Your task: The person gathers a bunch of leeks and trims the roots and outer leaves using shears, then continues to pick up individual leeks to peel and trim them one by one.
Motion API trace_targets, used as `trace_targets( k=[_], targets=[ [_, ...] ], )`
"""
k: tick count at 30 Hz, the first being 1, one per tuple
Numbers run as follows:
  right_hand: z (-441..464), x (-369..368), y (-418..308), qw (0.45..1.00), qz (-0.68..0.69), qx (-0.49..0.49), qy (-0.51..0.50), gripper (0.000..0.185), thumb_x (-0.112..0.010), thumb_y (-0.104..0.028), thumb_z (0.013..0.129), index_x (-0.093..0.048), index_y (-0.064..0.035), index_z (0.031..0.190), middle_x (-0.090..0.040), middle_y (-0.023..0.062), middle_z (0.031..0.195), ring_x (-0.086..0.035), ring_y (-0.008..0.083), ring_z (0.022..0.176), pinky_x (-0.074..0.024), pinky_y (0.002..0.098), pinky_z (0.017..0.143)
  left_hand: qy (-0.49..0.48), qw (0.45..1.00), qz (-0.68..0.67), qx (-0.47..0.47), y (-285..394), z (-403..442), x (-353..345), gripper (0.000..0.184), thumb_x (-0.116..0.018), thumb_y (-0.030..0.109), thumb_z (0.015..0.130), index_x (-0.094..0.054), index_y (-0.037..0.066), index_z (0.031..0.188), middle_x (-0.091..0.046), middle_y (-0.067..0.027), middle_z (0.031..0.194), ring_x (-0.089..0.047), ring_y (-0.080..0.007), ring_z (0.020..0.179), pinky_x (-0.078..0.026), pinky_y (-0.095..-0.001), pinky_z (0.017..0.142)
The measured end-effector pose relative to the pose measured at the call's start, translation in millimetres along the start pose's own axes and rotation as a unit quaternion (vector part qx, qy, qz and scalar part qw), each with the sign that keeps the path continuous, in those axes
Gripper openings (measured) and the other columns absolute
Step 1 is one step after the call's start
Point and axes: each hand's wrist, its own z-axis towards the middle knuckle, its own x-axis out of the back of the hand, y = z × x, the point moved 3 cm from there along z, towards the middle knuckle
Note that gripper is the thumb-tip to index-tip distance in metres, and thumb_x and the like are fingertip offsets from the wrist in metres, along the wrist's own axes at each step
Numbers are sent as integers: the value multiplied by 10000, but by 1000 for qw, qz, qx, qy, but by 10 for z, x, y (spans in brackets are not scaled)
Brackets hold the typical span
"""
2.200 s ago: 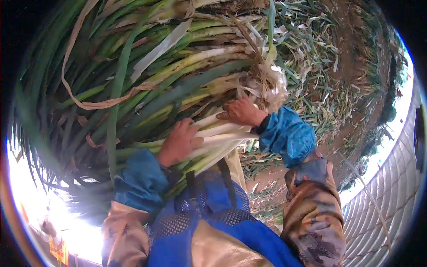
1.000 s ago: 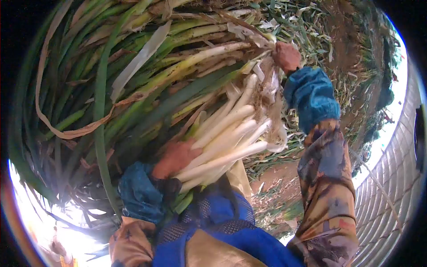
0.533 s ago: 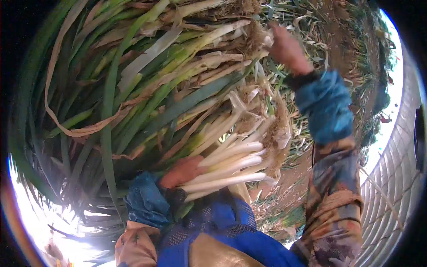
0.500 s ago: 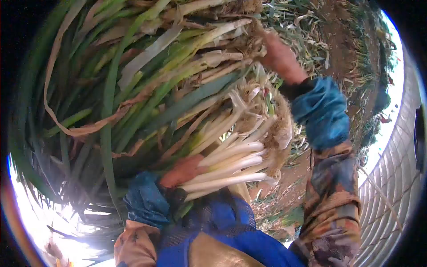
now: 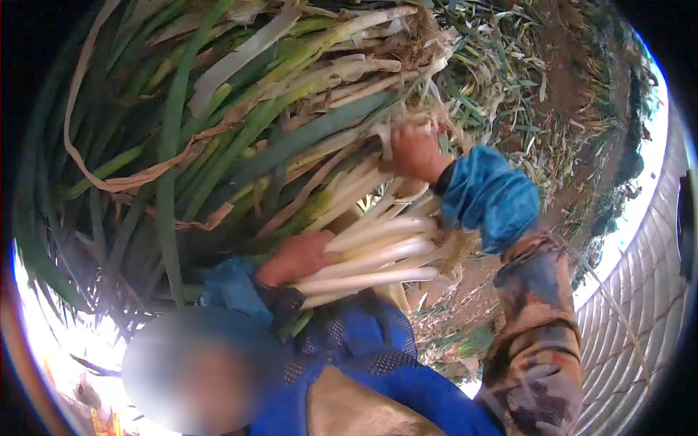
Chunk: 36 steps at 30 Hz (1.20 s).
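Note:
My left hand [image 5: 299, 257] is wrapped round a bunch of peeled green onions [image 5: 385, 256], their white stalks pointing right and their roots at the right end. Just above it, my right hand [image 5: 417, 152] is closed at the root end of an unpeeled green onion, with pale dry skin around the fingers; exactly what the fingertips grip is partly hidden. A large heap of long green onions [image 5: 291, 131], leaves to the left and roots to the right, lies beside and beneath both hands.
Cut leaves and skins litter the brown soil [image 5: 556, 87] at the right. Blue cloth [image 5: 363, 327] covers my lap. A curved, ribbed pale covering [image 5: 632, 320] runs along the far right. A blurred patch hides the lower left.
My right hand has moved down and left, from the upper root ends towards the bunch, and its fingers have closed. My left hand keeps its hold; the view has shifted slightly.

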Motion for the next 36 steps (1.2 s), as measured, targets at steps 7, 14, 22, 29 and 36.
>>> trace_targets(
  k=[7, 14, 22, 29, 36],
  targets=[
    [-178, -166, 254, 994, 16, 97, -37, 103, -556, -177, 734, -615, -106, 689, -610, 97, 691, -609, 286, 668, -475, 402, 577, -69, 996, -46, 25, -38, 63, -120, 525, -550, 413, 825, -509, 23, 1174, -524, -228, 1136, -485, -377, 1072, -377, -443, 920],
    [-483, -142, 394, 986, 110, 115, -39, 131, -556, -195, 751, -601, -79, 791, -600, 162, 735, -598, 351, 699, -481, 444, 606, 48, 999, -20, -16, -93, 75, -164, 504, -571, 393, 787, -548, 17, 1121, -519, -218, 1150, -483, -359, 1078, -377, -425, 932],
    [-644, -75, 809, 995, 90, -44, 15, 146, -553, -234, 784, -620, -109, 817, -601, 147, 715, -596, 347, 682, -485, 423, 601, 36, 995, -6, -94, -310, 252, -297, 494, -568, 379, 799, -531, 10, 1125, -486, -193, 1144, -435, -354, 1105, -343, -420, 961],
    [-1024, 447, 2647, 957, -16, -178, 227, 280, -455, -165, 846, -583, -89, 1083, -627, 142, 936, -604, 307, 801, -486, 371, 685, -38, 997, -52, -35, -221, 211, -269, 478, -531, 387, 834, -513, -6, 1106, -494, -198, 1096, -465, -351, 1061, -374, -407, 914],
    [-262, 364, -844, 938, 154, 298, 92, 681, -606, -108, 712, -351, -115, 1343, -367, 215, 1318, -527, 330, 1003, -458, 416, 839, -36, 999, -16, -10, -245, 259, -308, 474, -540, 347, 833, -492, -4, 1149, -513, -206, 1117, -490, -354, 1065, -390, -410, 931]
  ],
)
